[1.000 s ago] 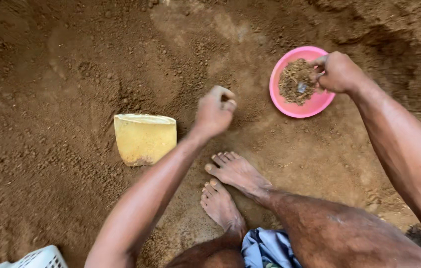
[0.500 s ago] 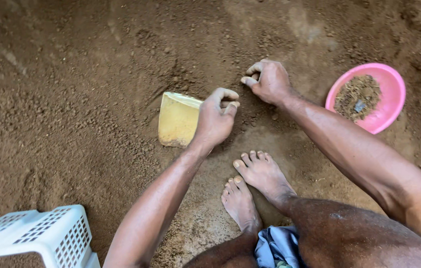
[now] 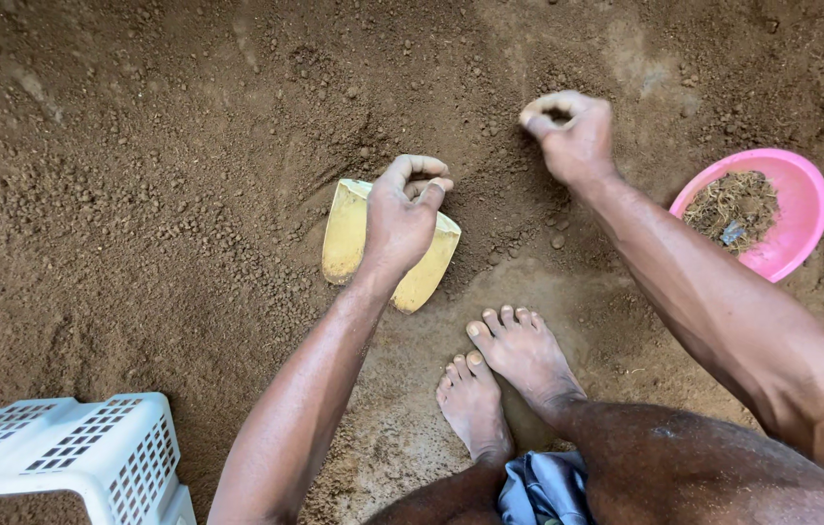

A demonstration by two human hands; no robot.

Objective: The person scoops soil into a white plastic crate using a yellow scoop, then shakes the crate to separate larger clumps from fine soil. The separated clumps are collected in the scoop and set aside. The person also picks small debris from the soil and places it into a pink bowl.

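Observation:
My left hand (image 3: 402, 216) hovers with curled fingers over a yellow curved scoop (image 3: 346, 233) that lies on the loose brown soil. Its thumb and forefinger are pinched together, and I see nothing in them. My right hand (image 3: 572, 136) is farther right, fingertips bunched together just above the soil (image 3: 188, 146). Whether it pinches a small bit is too small to tell. A pink bowl (image 3: 801, 219) holding dry roots and debris sits on the ground to the right of my right forearm.
My two bare feet (image 3: 504, 374) rest on packed soil below the scoop. A white slotted plastic crate (image 3: 71, 452) stands at the lower left. Loose, clumpy soil surrounds everything.
My right hand has left the pink bowl and come to the soil beside the scoop. My left hand has moved over the yellow scoop. The view has shifted left, showing more of the crate.

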